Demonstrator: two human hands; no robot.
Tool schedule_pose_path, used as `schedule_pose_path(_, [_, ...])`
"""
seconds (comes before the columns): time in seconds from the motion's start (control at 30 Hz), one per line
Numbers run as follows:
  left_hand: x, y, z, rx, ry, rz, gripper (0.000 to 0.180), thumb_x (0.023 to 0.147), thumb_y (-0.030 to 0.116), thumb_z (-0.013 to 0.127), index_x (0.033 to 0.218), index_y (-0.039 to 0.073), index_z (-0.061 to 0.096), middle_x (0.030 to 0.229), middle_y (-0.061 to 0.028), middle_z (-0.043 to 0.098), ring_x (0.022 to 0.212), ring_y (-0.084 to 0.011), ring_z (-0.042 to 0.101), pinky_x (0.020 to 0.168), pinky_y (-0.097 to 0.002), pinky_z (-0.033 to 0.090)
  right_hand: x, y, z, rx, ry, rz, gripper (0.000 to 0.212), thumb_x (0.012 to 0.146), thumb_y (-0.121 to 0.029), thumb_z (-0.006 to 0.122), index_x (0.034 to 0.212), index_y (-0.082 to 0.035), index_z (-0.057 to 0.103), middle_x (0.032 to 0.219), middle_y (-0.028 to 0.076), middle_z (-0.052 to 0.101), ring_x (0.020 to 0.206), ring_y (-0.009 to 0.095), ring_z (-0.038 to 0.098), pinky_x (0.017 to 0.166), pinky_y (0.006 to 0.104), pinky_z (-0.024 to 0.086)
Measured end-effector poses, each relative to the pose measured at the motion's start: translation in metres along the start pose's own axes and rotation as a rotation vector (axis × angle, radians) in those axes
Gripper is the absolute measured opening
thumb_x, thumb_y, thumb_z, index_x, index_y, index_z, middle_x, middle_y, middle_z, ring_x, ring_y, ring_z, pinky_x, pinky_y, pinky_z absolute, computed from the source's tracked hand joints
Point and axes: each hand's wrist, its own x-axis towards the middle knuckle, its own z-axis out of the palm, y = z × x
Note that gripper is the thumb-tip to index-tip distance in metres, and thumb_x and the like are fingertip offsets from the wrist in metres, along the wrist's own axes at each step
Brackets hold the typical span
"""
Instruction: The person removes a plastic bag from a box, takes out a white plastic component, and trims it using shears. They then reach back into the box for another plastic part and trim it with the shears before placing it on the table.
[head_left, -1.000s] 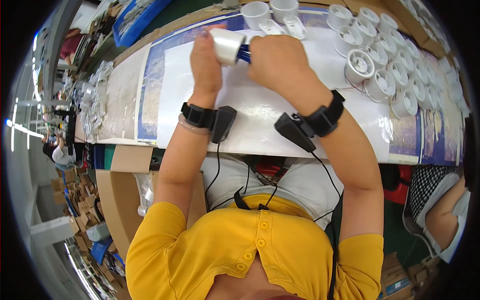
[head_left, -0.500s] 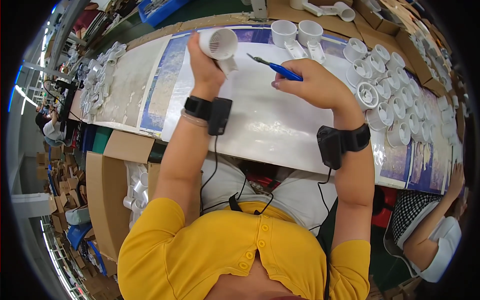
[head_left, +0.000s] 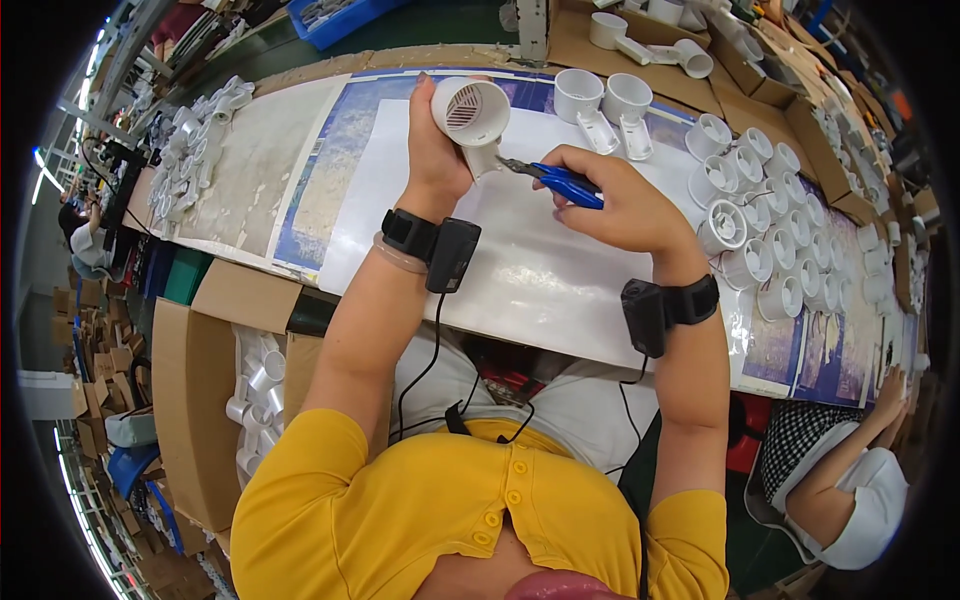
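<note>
My left hand (head_left: 437, 150) is wrapped round a white plastic cup-shaped part (head_left: 490, 118). Its open mouth faces me, slots show in its inside wall, and a short arm sticks out below. In my right hand (head_left: 622, 195) are blue-handled pliers (head_left: 568, 184), gripped by the handles. The metal jaws reach the part's short arm; whether they touch it I cannot tell. Two similar white parts (head_left: 578, 95) stand on the table just beyond my right hand, their arms pointing toward me.
Many white cup parts (head_left: 760, 225) crowd the table's right side, and a pile of smaller white pieces (head_left: 195, 155) lies at left. A cardboard box (head_left: 195, 400) of white parts stands by my left arm. A co-worker (head_left: 845, 490) sits at right.
The white part in my left hand has moved right and tipped. My right hand has brought the pliers down and left, close to the part's arm, and their handles now show spread apart.
</note>
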Motion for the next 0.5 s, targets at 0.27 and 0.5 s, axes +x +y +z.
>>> schedule_pose_path(0.27, [0.001,0.004,-0.005,-0.141,-0.171,-0.083,0.061,0.090,0.054,0.026,0.104,0.004,0.058,0.086,-0.0106,0.064,0.076,-0.0201,0.061,0.062,-0.0330,0.050,0.006,0.017,0.009,-0.363,0.239,-0.168,0.036,0.064,-0.009,0.058,0.099,-0.002,0.055,0.089,0.011,0.058,0.078,0.022,0.054,0.071,0.0290,0.045])
schedule_pose_path(0.5, [0.000,0.004,-0.006,-0.152,-0.165,-0.079,0.063,0.090,0.055,0.025,0.105,0.004,0.058,0.086,-0.0113,0.064,0.076,-0.0197,0.061,0.063,-0.0328,0.050,0.006,0.011,0.009,-0.053,0.222,-0.227,0.041,0.060,-0.003,0.059,0.100,-0.004,0.057,0.094,0.011,0.059,0.083,0.025,0.056,0.074,0.0318,0.045])
